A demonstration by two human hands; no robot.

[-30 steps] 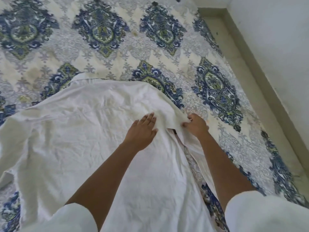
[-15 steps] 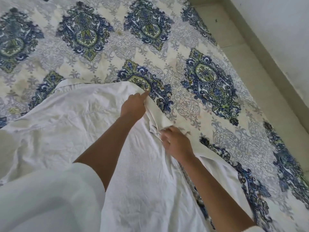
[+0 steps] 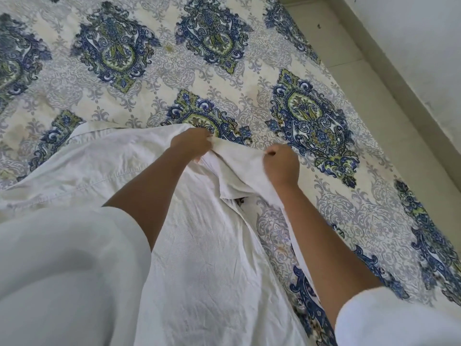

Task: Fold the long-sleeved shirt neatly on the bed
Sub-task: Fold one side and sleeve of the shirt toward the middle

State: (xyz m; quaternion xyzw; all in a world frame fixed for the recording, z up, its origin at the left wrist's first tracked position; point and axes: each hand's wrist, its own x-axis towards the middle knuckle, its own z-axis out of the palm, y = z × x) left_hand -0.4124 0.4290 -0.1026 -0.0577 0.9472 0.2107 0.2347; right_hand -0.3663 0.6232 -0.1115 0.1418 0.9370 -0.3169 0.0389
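Hands (image 3: 190, 143) (image 3: 282, 163) both pinch white shirt (image 3: 199, 258) edge on bed (image 3: 249, 71).

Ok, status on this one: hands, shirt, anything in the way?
Left hand, right hand both pinch shirt edge, lifted. Rest spread flat, unfolded. Nothing in the way.

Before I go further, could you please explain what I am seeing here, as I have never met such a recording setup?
There is no machine here. A person wears a wide-angle camera on the head, so the single view looks forward and down along their own arms. A white shirt lies spread on a blue-patterned bed. The left hand and the right hand each grip a bunch of cloth along the shirt's right-hand edge, which is raised a little off the bed. The white blurs at the bottom corners are the person's own sleeves. At the upper right is a wall.
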